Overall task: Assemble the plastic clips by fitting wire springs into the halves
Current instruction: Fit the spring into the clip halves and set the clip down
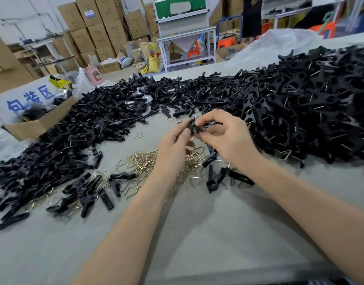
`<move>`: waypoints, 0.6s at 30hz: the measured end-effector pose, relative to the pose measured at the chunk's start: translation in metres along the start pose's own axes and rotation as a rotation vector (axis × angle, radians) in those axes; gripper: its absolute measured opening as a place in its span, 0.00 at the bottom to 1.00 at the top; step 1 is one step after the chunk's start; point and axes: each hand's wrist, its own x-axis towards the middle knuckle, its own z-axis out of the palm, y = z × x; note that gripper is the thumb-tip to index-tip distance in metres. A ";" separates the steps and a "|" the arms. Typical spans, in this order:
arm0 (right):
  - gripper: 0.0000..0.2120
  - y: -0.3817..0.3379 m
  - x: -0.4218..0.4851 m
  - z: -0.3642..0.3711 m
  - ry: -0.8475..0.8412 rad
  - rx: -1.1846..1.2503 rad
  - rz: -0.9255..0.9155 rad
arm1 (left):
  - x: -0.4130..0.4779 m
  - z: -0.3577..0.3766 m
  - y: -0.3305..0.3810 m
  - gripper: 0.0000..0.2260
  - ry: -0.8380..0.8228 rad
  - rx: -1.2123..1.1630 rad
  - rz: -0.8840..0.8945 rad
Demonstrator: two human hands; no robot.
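Both my hands meet above the middle of the grey table (197, 223) and pinch one small black plastic clip (192, 126) between them. My left hand (173, 149) grips its near end with thumb and fingers. My right hand (224, 134) holds the far end from the right. Whether a spring sits in the clip is hidden by my fingers. Below my hands lies a loose heap of brass wire springs (140, 161). A sprawl of black clip halves (74, 140) covers the left side. On the right rises a big mound of assembled clips (310, 103) with wire ends showing.
A few black clips (216, 177) lie near my right wrist. An open cardboard box (37, 124) stands at the table's left edge. A clear plastic bag (280, 46) lies behind the right mound. Stacked cartons (98, 27), a white workbench (187, 38) and a standing person (252, 17) are beyond.
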 end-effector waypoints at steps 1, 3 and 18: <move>0.12 0.000 -0.001 0.001 0.012 -0.016 -0.026 | 0.000 0.000 -0.001 0.13 0.015 0.044 0.023; 0.10 0.001 -0.001 0.003 0.043 -0.032 -0.041 | 0.001 0.000 -0.002 0.11 0.030 0.031 0.033; 0.02 0.012 0.003 -0.001 0.125 -0.355 -0.009 | -0.003 -0.007 0.009 0.07 0.067 0.279 0.070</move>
